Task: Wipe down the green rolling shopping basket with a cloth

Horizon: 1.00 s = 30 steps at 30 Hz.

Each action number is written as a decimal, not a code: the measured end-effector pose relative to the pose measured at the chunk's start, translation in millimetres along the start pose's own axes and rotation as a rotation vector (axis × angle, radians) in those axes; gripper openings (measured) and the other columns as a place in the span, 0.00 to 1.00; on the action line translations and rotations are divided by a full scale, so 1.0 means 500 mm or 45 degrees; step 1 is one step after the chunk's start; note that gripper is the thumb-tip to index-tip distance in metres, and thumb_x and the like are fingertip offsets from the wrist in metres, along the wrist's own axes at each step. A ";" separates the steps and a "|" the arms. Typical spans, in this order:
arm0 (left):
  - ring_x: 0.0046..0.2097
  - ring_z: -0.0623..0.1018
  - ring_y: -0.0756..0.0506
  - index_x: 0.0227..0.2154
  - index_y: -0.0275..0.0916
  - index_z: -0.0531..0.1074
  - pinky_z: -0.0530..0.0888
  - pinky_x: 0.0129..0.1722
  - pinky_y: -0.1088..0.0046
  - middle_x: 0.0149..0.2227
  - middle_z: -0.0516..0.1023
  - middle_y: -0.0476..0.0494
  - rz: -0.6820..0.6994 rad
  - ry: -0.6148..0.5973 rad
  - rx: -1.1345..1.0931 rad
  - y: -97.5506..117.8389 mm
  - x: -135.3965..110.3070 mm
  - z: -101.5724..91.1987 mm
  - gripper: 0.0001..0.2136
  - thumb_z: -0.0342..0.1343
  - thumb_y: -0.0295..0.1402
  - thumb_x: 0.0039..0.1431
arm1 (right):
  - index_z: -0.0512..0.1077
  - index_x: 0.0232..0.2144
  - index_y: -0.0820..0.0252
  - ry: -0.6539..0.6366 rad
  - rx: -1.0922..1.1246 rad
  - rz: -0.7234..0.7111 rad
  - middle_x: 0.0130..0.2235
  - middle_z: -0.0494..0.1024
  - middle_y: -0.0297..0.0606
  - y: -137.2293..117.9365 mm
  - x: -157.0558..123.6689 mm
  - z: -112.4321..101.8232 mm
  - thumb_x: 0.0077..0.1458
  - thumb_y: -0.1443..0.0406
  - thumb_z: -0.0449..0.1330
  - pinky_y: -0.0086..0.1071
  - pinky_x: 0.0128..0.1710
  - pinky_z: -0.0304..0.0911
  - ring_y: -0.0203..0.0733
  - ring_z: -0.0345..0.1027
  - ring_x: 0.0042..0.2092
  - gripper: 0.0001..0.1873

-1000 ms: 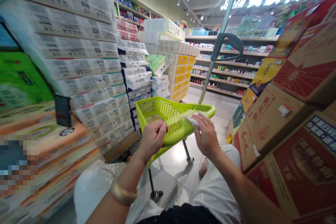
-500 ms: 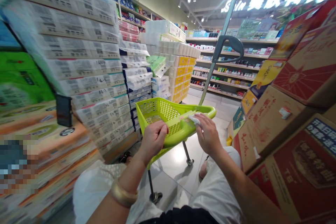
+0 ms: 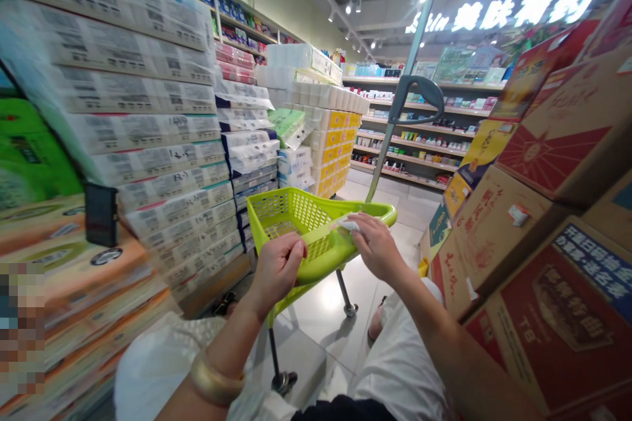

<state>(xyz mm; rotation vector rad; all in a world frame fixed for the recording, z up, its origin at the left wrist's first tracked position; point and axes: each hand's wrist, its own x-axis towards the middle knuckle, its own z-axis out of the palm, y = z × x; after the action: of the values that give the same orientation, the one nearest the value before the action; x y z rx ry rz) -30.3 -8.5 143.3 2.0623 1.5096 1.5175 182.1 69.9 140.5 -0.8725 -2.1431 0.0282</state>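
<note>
— What's different from a second ago, starting on the left?

— The wall of stacked tissue packs (image 3: 148,112) sits a little further left in view, so the head has turned slightly. The packs themselves are untouched. Lower down, the gold bracelet (image 3: 217,378) and the left hand (image 3: 276,266) keep their place. That grip is fully closed, fingers wrapped over the near rim of the green basket (image 3: 326,262), steadying it.

— And the basket?

— It stands where it stood, on its legs over the tiled floor (image 3: 326,335), between the packs and the person's knees. It looks empty inside.

— So the movement is further right?

— Yes. The white wipe (image 3: 345,225) lies on the basket's right rim, and it has slid a bit leftward along that rim. Less of it shows now. The right hand (image 3: 378,247) covers most of it, fingers curled down and pinning it against the plastic.

— Meaning?

— I judge the rim wiping is under way, one hand bracing while the other rubs, with a short stretch covered so far.

— Anything beyond?

— The grey handle (image 3: 419,95) rises behind, untouched, and the cardboard boxes (image 3: 543,145) stack up on the right.
</note>
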 end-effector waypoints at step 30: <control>0.26 0.67 0.50 0.19 0.39 0.65 0.62 0.27 0.74 0.20 0.65 0.51 0.008 -0.016 0.005 0.002 0.000 0.000 0.17 0.41 0.38 0.60 | 0.72 0.27 0.60 -0.359 -0.172 0.124 0.33 0.77 0.38 0.062 0.088 -0.020 0.63 0.65 0.47 0.33 0.39 0.63 0.40 0.69 0.35 0.18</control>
<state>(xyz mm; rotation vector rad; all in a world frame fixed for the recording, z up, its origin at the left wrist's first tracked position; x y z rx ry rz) -29.7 -8.9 144.2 2.0765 1.5041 1.5026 187.8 117.0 167.7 -1.1064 -2.3830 0.0601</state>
